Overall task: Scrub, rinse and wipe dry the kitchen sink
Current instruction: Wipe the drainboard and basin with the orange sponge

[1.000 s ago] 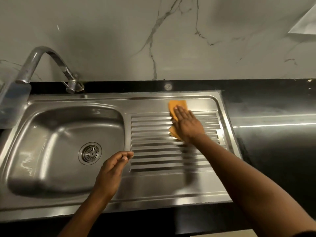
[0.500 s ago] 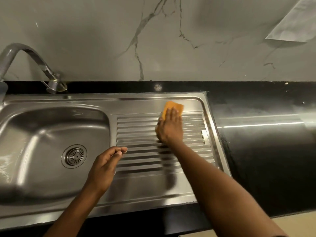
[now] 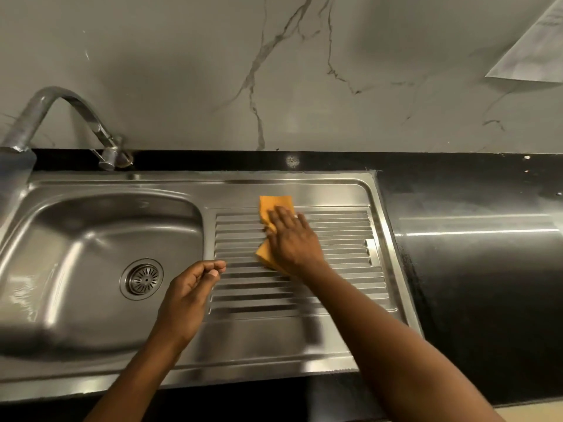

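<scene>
Setting: grey veined marble wall (image 3: 182,71) behind a black countertop (image 3: 472,269). A stainless sink (image 3: 274,181) is let into the countertop, with the basin (image 3: 76,254) on the left and the ribbed drainboard (image 3: 341,239) on the right. A sheet of paper (image 3: 536,56) shows at upper right.
Tap: the curved tap (image 3: 61,99) rises at the back left, on the basin side. No running water is visible.
Task object: the sink fills the middle of the view, and a drain strainer (image 3: 141,279) is set in the basin floor.
Cloth: an orange cloth (image 3: 274,204) lies on the far part of the drainboard. Its top edge is on the smooth strip beyond the ribs, and a corner shows beside the palm.
Right hand: the right hand (image 3: 294,239) lies flat on the cloth with fingers straight, pressing rather than clutching. This probably lets the whole palm drive the cloth over the ribs.
Left hand: the left hand (image 3: 185,296) hovers at the drainboard's near-left edge, beside the basin. Its fingers curl loosely toward the thumb and hold nothing. It is probably kept clear of the wiping path.
Step (judgement): wiping the drainboard; I cannot tell whether this is a scrubbing or a drying pass.
Risk (judgement): the grooves may keep moisture if the strokes cross the ribs.
</scene>
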